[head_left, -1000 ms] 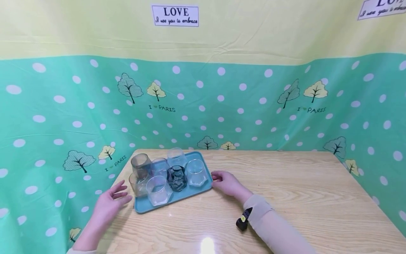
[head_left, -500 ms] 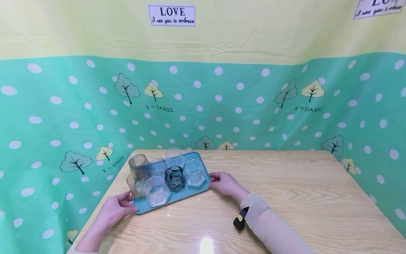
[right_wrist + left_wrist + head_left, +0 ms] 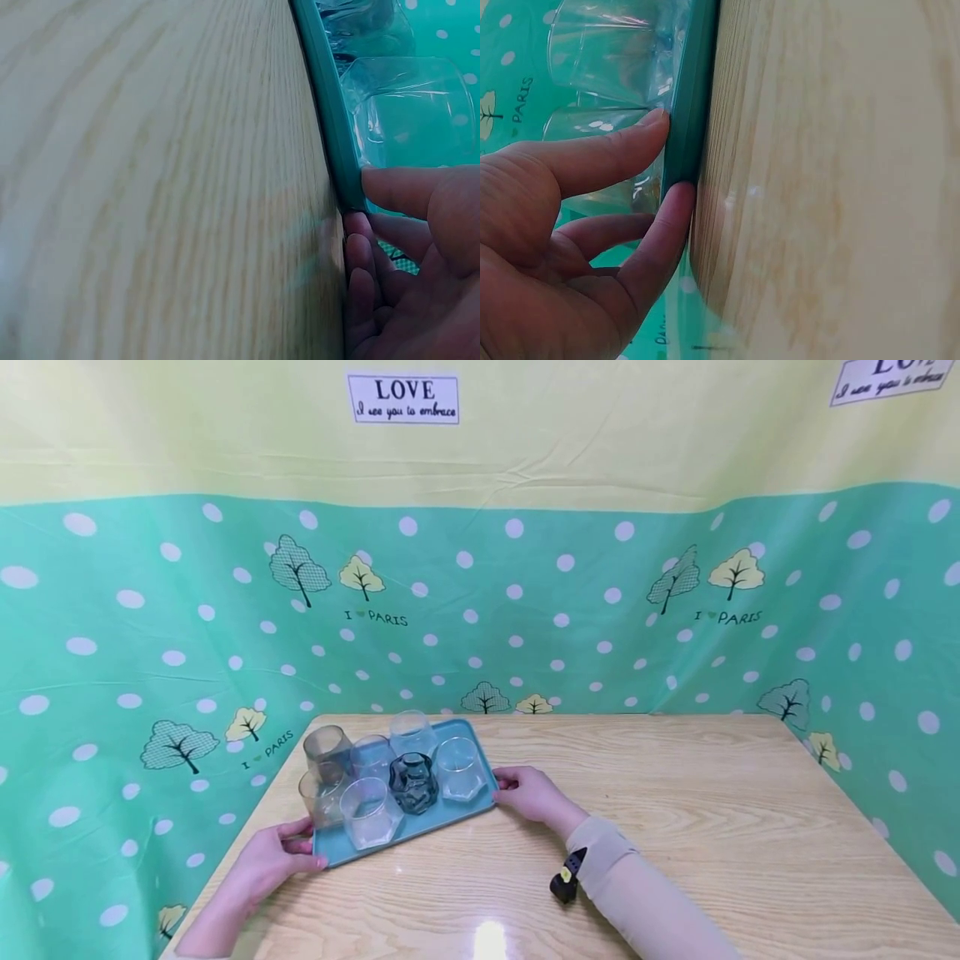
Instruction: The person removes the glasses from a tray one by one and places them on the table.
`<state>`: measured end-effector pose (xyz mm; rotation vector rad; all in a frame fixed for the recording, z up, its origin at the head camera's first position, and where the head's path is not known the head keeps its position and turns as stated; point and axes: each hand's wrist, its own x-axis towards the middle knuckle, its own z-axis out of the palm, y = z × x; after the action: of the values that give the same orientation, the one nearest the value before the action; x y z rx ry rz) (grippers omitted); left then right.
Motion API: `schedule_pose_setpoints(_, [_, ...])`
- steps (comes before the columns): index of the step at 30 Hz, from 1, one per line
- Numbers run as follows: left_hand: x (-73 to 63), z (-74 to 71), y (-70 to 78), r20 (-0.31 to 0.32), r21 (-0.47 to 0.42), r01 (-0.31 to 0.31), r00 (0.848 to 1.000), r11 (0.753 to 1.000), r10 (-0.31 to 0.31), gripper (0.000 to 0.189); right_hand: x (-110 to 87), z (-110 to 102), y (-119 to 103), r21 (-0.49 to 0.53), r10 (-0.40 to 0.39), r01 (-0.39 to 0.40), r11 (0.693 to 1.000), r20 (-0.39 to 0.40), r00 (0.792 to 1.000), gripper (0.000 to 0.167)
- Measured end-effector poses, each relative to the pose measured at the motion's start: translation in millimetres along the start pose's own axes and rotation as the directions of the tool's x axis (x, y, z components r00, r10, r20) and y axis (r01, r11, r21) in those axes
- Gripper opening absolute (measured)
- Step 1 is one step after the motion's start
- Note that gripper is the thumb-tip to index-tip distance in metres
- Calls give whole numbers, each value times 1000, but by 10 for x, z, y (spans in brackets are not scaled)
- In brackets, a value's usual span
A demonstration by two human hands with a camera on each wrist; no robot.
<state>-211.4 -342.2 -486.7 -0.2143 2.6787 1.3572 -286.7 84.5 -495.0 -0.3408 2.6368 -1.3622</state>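
A blue rectangular tray (image 3: 420, 827) lies at an angle on the left part of the wooden table, bearing several drinking glasses. My left hand (image 3: 270, 864) pinches its near left corner; in the left wrist view the thumb (image 3: 641, 139) lies at the rim and a finger presses the outer side. At the near right corner my right hand (image 3: 534, 795) grips the tray, thumb at the rim and fingers curled below it. A dark wavy glass (image 3: 413, 783) stands mid-tray, between a clear hexagonal-based glass (image 3: 371, 814) and another clear glass (image 3: 459, 770). Brownish glasses (image 3: 327, 752) stand at the left end.
The wooden table (image 3: 675, 827) extends right and toward me. A green and yellow printed curtain (image 3: 562, 593) hangs behind and along both sides, close to the tray's far left. A black band with a small device (image 3: 566, 877) is on the right wrist.
My left hand has moved right onto the tray's near left corner and taken hold of it. The right hand keeps its place at the right corner. The head view has shifted slightly.
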Motion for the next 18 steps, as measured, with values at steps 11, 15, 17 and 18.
schedule_pose_setpoints(11, [-12, 21, 8, -12, -3, 21, 1000, 1000, -21, 99, -36, 8, -89, 2, 75, -75, 997, -30, 997, 49])
schedule_pose_setpoints(15, [0, 29, 20, -23, 12, 17, 1000, 1000, -17, 99, -38, 0, -100, 14, 107, -107, 994, -43, 993, 48])
schedule_pose_setpoints(17, [17, 35, 32, -26, 23, 9, 1000, 1000, -9, 98, -39, -6, -96, 10, 120, -120, 993, -51, 991, 48])
schedule_pose_setpoints(18, [28, 40, 40, -29, 32, 3, 1000, 999, -2, 98, -42, -11, -91, 6, 127, -127, 992, -56, 990, 49])
